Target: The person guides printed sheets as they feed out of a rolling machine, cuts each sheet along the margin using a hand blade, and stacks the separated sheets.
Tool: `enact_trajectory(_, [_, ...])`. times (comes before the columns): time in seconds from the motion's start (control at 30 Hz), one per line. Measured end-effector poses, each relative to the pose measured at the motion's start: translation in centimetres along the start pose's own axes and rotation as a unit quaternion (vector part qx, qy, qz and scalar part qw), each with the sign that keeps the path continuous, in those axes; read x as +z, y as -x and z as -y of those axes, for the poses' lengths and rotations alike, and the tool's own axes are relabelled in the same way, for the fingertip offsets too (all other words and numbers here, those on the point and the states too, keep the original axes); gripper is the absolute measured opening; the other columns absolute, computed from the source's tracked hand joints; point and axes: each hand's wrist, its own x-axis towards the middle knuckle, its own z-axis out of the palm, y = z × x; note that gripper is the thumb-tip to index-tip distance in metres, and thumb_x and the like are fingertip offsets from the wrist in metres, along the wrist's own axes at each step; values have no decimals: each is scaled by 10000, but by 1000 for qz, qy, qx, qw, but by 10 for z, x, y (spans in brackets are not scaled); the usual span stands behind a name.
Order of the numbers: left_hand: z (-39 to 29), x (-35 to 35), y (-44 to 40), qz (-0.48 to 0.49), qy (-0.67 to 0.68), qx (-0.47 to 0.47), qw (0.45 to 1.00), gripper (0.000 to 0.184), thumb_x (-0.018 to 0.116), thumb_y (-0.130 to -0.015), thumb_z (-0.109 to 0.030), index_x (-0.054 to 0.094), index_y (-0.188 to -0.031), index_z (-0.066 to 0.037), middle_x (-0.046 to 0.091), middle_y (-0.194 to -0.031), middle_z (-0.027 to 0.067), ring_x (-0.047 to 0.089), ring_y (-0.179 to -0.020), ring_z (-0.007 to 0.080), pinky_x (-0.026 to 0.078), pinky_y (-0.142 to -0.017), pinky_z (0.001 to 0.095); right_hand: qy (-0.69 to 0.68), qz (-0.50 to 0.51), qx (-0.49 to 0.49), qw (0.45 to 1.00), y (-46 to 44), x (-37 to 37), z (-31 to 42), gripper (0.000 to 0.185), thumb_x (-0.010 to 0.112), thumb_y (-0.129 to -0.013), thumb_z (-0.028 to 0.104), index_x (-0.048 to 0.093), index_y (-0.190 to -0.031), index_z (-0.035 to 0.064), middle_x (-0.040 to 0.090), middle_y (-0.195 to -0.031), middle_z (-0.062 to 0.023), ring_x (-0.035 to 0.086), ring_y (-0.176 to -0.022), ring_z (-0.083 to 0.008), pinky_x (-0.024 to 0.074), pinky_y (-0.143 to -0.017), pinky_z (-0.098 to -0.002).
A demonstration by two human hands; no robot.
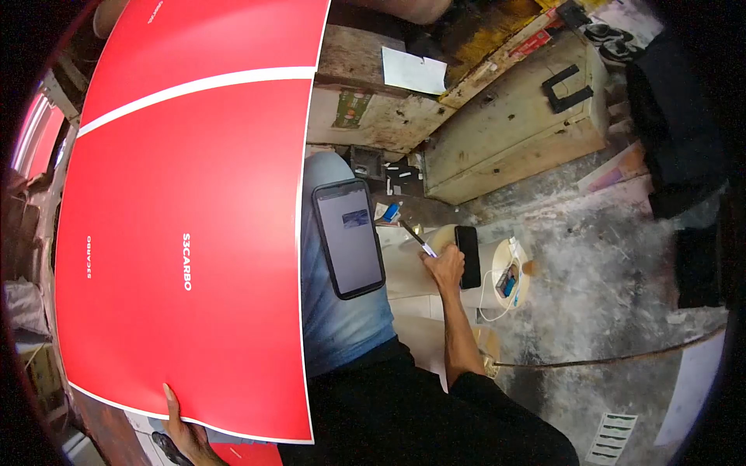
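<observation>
A large red printed sheet (241, 194) with white lettering and a white stripe fills the left half of the view. At its bottom edge my left hand (183, 427) grips it, thumb on the printed face and the other fingers hidden. My right hand (445, 268) is closed around a pen (418, 238), beside a dark-screened phone (467, 256) on a pale roll. Another phone (348, 239), its screen lit, rests on the denim-covered leg (342, 330), just right of the sheet.
A dirty beige cabinet (513, 140) bears a black U-shaped piece (567, 88). White paper (414, 71) lies at the top. Right of my right hand, a white cable (486, 293) loops by a roll's open end. Dark fabric (684, 124) hangs at the far right.
</observation>
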Motion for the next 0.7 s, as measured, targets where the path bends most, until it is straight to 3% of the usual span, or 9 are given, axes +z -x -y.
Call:
enact_trajectory(0.1, [0, -8, 12, -33, 21, -17, 999, 512, 602, -948, -142, 389, -1370, 56, 530, -1289, 172, 567, -1127, 238, 493, -961, 394, -11, -43, -60, 997, -5, 9, -14, 542, 842, -599, 373, 643, -914, -20, 669, -937, -258, 660, -897, -432, 542, -778, -482])
enact_trajectory(0.23, [22, -48, 19, -32, 14, 14, 999, 508, 589, -933, -65, 377, -1379, 53, 534, -1282, 177, 563, -1140, 246, 477, -973, 404, 2, 22, -76, 997, -17, 1, -7, 517, 842, -589, 364, 636, -856, -28, 668, -916, -259, 664, -886, -420, 541, -763, -480])
enact_trajectory(0.43, [29, -53, 37, -40, 37, 35, 998, 569, 590, -912, -55, 327, -1407, 40, 517, -1299, 198, 570, -1141, 288, 488, -965, 440, 8, -38, -79, 996, -24, 5, -8, 452, 840, -589, 346, 636, -753, -22, 667, -811, -255, 666, -815, -435, 530, -737, -481])
enact_trajectory(0.6, [25, -65, 55, -51, 39, 31, 997, 580, 601, -911, -84, 324, -1404, 45, 520, -1290, 204, 584, -1119, 300, 513, -929, 442, 4, -55, -61, 997, -33, 11, -10, 499, 835, -607, 370, 640, -806, -45, 664, -911, -290, 662, -860, -436, 533, -759, -485])
enact_trajectory(0.7, [21, -69, 64, -46, 26, 22, 998, 585, 608, -910, -92, 325, -1403, 48, 518, -1291, 204, 582, -1123, 306, 509, -936, 442, 4, -25, -25, 999, -38, 10, -12, 582, 839, -609, 411, 652, -926, -40, 666, -925, -271, 652, -897, -441, 531, -775, -491])
